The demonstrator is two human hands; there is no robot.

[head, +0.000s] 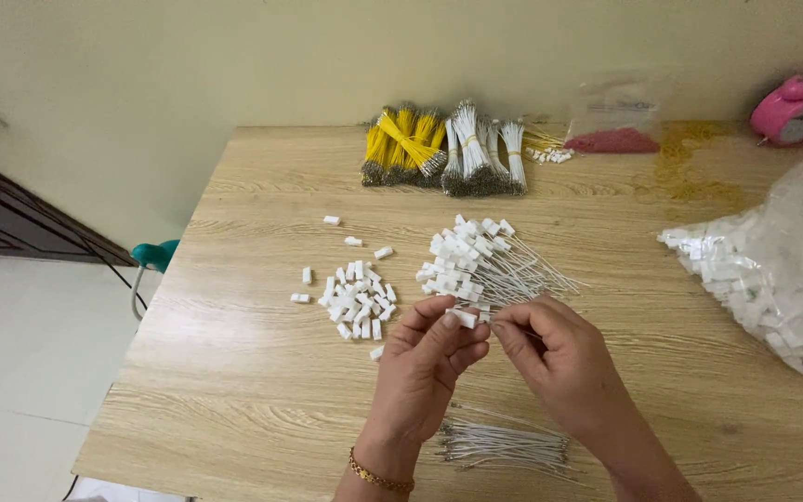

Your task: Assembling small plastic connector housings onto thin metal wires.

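The head camera looks down on a pale wood-grain table (262, 390) set against a cream wall. Both hands meet just above its near middle. The left hand (425, 363) pinches a small white plastic connector housing (465, 318) between thumb and fingertips, the other fingers curled under. The right hand (559, 358) is closed in a fine pinch just beside it, fingertips aimed at the housing's right end; it appears to grip a thin white wire, but the wire between the fingers is too small to make out. The housing's long axis runs roughly left to right, so its open end seems to face the right hand, which is the one lined up with it.

Just beyond the hands lies a fanned pile of finished white wires with housings (480, 265), wires trailing to the right. To its left is a scatter of loose white plastic housings (355, 299). Below the hands, near the table edge, rests a bundle of bare white wires with metal tips (504, 442), lying left to right, closer to the right forearm.

At the far edge stand tied bundles of yellow wires (401, 144) and bundles of white wires (485, 153). A clear bag of white housings (783, 270) fills the right side; a pink alarm clock (796, 110) sits in the far right corner.
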